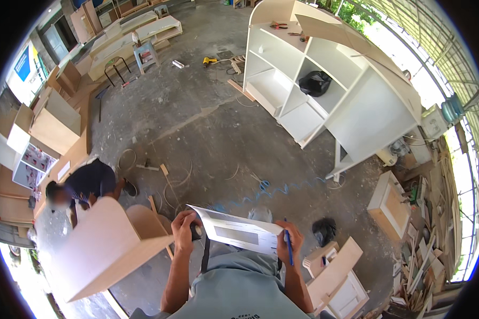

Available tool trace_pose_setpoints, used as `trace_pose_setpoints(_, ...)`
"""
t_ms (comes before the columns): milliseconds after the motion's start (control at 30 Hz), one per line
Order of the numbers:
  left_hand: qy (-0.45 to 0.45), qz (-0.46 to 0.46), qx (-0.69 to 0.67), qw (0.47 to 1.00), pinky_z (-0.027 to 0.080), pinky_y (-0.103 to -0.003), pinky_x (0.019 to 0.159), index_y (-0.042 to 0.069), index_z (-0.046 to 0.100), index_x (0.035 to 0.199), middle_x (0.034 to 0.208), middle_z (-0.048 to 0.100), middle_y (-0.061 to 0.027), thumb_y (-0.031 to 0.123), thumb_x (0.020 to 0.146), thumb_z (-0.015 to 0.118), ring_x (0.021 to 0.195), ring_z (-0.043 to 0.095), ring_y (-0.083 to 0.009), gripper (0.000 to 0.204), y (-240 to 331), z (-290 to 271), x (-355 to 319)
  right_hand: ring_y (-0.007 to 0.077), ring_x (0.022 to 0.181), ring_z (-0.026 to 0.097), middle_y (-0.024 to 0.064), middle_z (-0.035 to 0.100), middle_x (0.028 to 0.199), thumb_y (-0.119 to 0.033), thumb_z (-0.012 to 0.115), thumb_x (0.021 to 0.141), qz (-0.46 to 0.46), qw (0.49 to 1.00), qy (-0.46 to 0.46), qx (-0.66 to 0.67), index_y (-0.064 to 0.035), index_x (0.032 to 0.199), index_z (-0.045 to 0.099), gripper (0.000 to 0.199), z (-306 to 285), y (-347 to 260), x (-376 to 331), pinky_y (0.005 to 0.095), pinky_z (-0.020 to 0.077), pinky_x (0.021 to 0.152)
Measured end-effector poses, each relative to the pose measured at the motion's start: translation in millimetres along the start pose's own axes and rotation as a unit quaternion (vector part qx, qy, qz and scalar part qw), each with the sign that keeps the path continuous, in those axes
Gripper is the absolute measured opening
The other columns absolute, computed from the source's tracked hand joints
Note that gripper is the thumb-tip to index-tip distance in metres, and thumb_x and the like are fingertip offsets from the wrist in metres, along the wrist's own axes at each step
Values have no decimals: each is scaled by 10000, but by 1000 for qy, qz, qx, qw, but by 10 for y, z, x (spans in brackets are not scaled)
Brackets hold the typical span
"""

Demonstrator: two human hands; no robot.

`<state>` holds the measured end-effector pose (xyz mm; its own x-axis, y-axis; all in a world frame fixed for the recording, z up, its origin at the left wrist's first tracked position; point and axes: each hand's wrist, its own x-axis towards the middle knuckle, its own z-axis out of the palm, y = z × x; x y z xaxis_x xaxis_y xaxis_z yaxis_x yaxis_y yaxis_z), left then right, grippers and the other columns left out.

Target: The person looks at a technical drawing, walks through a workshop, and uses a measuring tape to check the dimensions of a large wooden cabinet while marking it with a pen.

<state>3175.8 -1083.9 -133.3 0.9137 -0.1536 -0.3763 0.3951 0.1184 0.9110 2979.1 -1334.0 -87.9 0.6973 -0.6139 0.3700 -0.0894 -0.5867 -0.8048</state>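
A white printed sheet of paper (237,234) is stretched between my hands in front of my grey-green shirt. My left hand (184,231) is closed on its left edge. A small dark object (197,232), whose kind I cannot make out, is also in that hand. On the other side, my right hand (289,240) pinches the sheet's right edge. A blue pen (288,245) stands upright in the same fingers. The paper tilts slightly down to the right and carries grey drawn panels.
A curved wooden piece (104,250) stands close on my left; beyond it a person (93,181) bends down. A white shelf cabinet (324,85) is at the far right. Blue cord (263,185) lies ahead. Small wooden furniture (338,282) and scrap wood (423,255) are at right.
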Motion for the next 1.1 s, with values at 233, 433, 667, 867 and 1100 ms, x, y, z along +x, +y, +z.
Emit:
trace_pose_setpoints(233, -59, 1, -6, 998, 480, -267, 578, -17, 691, 996, 717, 693, -110, 126, 941, 660, 630, 639, -164, 157, 613, 1174, 2067, 305, 806, 729, 165, 741, 924, 82, 613, 829, 54, 998, 24, 22, 6, 1007, 709, 217, 917, 602, 2044, 344, 540, 729)
trace_pose_setpoints(433, -69, -33, -4, 997, 487, -288, 559, -39, 696, 1017, 720, 699, -125, 140, 926, 683, 601, 638, -169, 202, 1051, 1933, 4065, 296, 696, 678, 163, 703, 848, 37, 658, 893, 37, 998, 33, 37, -11, 1001, 707, 128, 2008, 1198, 4208, 327, 510, 629)
trace_pose_setpoints(667, 52, -67, 1, 996, 491, -303, 514, -35, 697, 1014, 666, 674, -122, 160, 932, 670, 565, 633, -190, 213, 1793, 2023, 5647, 70, 608, 430, 66, 508, 675, -66, 709, 946, 67, 995, -10, 67, 27, 999, 675, 112, 3404, 1624, 6814, 256, 379, 544)
trace_pose_setpoints(867, 194, -36, -52, 979, 504, -321, 535, -19, 692, 991, 660, 647, -104, 179, 932, 654, 563, 632, -209, 210, 2244, 1691, 6911, 179, 520, 448, 131, 514, 643, -75, 704, 948, 0, 995, -59, 75, 6, 1004, 658, 109, 4708, 1637, 8669, 306, 394, 518)
trace_pose_setpoints(1100, 244, -44, -46, 968, 462, -304, 506, -14, 687, 939, 584, 631, -99, 208, 941, 628, 501, 593, -193, 230, 3186, 1825, 8869, 70, 613, 422, 3, 499, 679, -117, 726, 952, 89, 985, -136, 61, 13, 980, 685, 139, 6292, 2008, 10478, 252, 372, 560)
